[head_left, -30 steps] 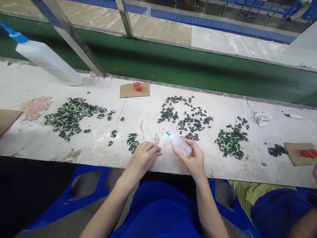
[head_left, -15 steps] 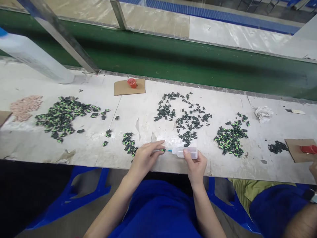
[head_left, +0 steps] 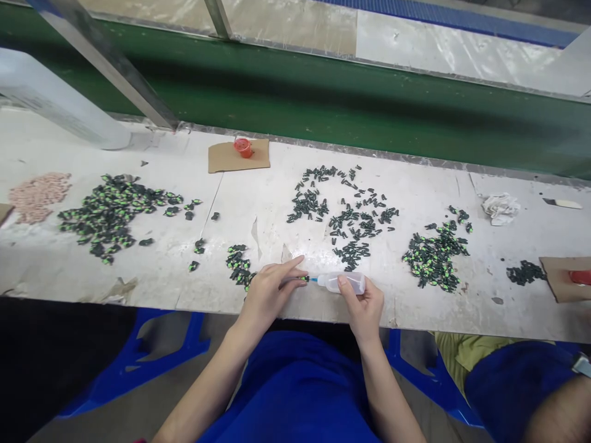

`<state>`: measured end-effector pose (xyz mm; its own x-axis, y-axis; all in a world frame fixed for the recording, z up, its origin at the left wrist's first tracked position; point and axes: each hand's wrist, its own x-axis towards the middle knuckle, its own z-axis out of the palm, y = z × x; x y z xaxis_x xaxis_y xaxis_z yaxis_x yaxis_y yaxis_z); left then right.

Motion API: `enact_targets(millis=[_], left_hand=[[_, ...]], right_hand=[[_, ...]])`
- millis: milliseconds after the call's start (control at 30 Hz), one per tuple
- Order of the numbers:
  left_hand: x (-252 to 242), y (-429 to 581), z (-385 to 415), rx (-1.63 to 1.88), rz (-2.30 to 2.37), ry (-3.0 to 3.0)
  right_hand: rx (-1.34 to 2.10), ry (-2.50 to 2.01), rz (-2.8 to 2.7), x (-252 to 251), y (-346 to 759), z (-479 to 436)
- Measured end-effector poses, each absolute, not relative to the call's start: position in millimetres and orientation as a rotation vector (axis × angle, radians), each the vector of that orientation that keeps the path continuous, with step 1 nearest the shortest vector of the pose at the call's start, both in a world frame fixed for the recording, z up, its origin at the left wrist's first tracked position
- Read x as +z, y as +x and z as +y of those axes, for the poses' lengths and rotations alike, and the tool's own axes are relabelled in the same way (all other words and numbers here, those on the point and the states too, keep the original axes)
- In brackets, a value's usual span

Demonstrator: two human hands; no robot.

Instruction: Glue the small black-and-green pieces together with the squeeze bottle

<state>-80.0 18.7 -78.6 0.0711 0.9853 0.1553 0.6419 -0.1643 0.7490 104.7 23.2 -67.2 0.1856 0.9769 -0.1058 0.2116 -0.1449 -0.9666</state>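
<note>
My left hand (head_left: 270, 290) pinches a small black-and-green part (head_left: 302, 279) at the front edge of the white workbench (head_left: 277, 184). My right hand (head_left: 364, 301) grips a small clear squeeze bottle (head_left: 344, 282) lying sideways, its blue needle tip touching that part. A small pile of black-and-green parts (head_left: 239, 264) lies just left of my left hand. A scatter of dark parts (head_left: 344, 218) lies beyond both hands, and another black-and-green pile (head_left: 434, 255) sits to the right.
A large black-and-green pile (head_left: 113, 212) and pink pieces (head_left: 39, 194) lie at the left, near a big clear bottle (head_left: 55, 101). A red cap on cardboard (head_left: 242, 147) sits behind. Crumpled tissue (head_left: 501, 208) lies right. Another person's blue sleeve (head_left: 521, 387) is at lower right.
My right hand swung the bottle from pointing up-left to lying level, bringing its needle tip to the part in my left hand. The view also tilted down slightly.
</note>
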Motion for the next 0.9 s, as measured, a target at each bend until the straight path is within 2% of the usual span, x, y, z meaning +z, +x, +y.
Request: enact_targets(millis=[900], left_hand=[[-79.3,-80.5,19.0,0.927,1.591,1.816]], right_hand=[[1.041,-1.569,-1.141,-71.7,106.1,19.8]])
